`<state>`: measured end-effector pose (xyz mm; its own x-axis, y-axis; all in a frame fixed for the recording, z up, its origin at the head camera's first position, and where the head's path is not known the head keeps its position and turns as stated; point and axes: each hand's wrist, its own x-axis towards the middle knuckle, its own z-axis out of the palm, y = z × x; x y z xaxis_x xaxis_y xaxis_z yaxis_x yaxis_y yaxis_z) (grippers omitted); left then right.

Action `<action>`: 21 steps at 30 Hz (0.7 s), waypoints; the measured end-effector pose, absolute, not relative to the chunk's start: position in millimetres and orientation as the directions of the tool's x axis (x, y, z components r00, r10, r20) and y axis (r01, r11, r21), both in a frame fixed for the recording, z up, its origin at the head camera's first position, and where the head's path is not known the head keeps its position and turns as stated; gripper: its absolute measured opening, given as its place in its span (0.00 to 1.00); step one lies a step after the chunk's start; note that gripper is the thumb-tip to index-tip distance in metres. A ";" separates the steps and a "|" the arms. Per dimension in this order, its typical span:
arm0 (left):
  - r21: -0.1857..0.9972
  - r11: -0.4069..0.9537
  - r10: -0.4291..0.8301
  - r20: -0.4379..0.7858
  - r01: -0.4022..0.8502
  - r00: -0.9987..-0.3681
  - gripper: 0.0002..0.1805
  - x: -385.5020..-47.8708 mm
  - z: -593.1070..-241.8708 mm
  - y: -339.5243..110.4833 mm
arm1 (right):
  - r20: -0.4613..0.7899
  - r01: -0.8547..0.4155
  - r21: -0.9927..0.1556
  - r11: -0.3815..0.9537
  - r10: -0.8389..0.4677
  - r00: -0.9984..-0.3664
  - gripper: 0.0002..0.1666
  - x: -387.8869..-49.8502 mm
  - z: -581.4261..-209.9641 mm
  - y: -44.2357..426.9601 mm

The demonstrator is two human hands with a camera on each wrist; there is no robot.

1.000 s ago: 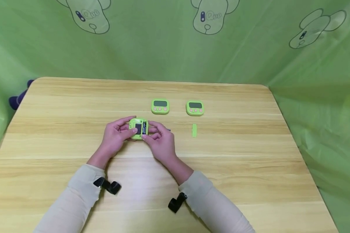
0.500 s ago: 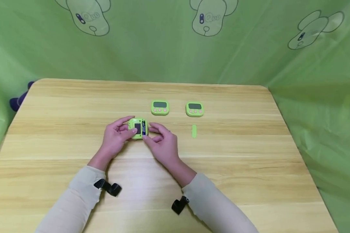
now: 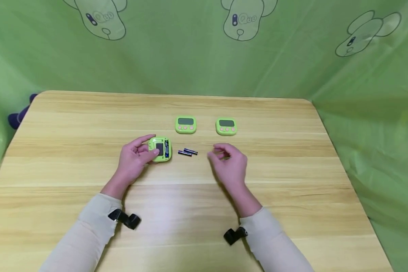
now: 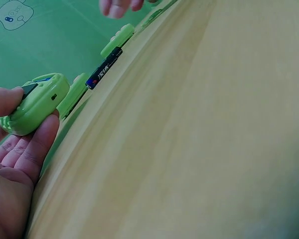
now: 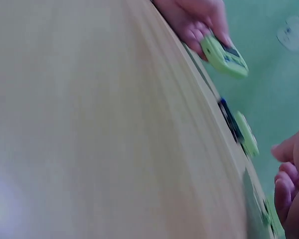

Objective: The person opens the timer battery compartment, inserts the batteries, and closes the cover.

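Observation:
My left hand (image 3: 132,160) grips a green timer (image 3: 168,140), back side up, thumb across its dark square. A battery (image 3: 167,148) sits in its uncovered slot. To the timer's right, two dark batteries (image 3: 185,153) lie on the table. Farther right is my right hand (image 3: 229,166), fingers loosely bent, nothing seen between them; in the right wrist view this hand (image 5: 294,181) appears at the right edge. The small green cover is hidden behind it in the head view, but the left wrist view shows a green piece (image 4: 152,18) on the table below its fingers.
Two more green timers, a left one (image 3: 186,125) and a right one (image 3: 226,126), lie screen up farther back on the wooden table (image 3: 88,113). Green curtains (image 3: 176,68) with printed animal heads hang behind and at the sides.
My right hand has left the timer and moved right, in front of the green cover, bringing the loose batteries into view. The left hand still holds the timer, almost unmoved.

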<state>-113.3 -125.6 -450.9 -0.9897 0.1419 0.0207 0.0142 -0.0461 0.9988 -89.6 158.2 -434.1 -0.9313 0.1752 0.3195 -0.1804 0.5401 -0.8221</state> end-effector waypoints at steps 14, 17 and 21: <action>0.999 -0.046 0.139 0.032 0.025 -0.990 0.28 -113.0 -449.1 -125.3 | 0.182 0.029 -0.731 0.682 0.237 -0.954 0.18 -103.8 -429.0 187.3; 0.999 -0.045 0.140 0.033 0.027 -0.990 0.28 -113.1 -449.3 -125.1 | 0.108 0.061 -0.788 0.613 0.235 -0.966 0.20 -106.3 -427.0 186.6; 0.999 -0.038 0.141 0.026 0.021 -0.990 0.28 -113.2 -450.2 -125.1 | 0.051 0.080 -0.822 0.564 0.213 -0.976 0.17 -107.0 -425.9 184.2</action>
